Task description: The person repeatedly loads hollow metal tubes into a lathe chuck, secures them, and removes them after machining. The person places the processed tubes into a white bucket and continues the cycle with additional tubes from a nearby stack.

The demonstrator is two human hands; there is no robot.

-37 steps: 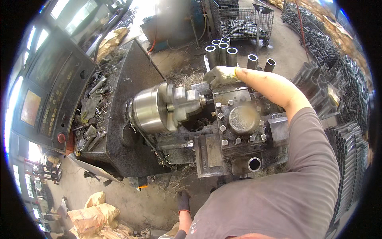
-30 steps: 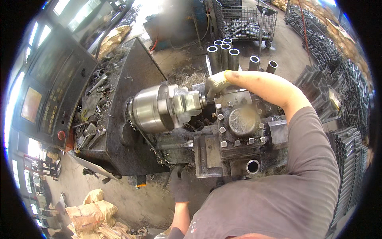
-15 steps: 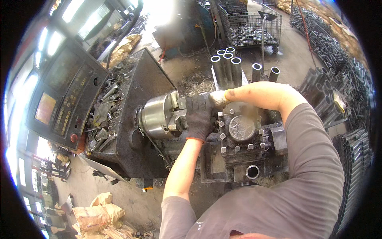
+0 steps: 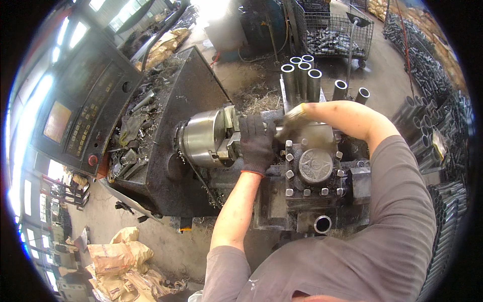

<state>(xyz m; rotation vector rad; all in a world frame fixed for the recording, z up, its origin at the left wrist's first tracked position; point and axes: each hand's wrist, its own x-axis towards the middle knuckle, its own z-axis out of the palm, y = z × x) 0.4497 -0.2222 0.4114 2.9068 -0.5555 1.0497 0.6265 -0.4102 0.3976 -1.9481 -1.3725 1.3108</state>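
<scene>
A lathe's steel chuck (image 4: 201, 138) faces right toward a square tool post (image 4: 314, 166) studded with bolts. My left hand (image 4: 257, 143), in a black glove, is closed around a metal tube just in front of the chuck jaws; the hand hides most of the tube. My right hand (image 4: 294, 121), in a light glove and slightly blurred, curls over the tube's far end right beside the left hand, behind the tool post. Both forearms reach in from the lower edge.
A dark control panel (image 4: 80, 110) with a screen and keys stands at the left, and metal scrap lies on the machine bed beside it. Several upright steel tubes (image 4: 302, 75) stand behind the lathe. Further off are a wire cage cart (image 4: 334, 32), tube racks (image 4: 443, 126) and sacks (image 4: 121, 261).
My left hand has come up from below and closed on the tube at the chuck. My right hand has shifted slightly right, away from the chuck jaws.
</scene>
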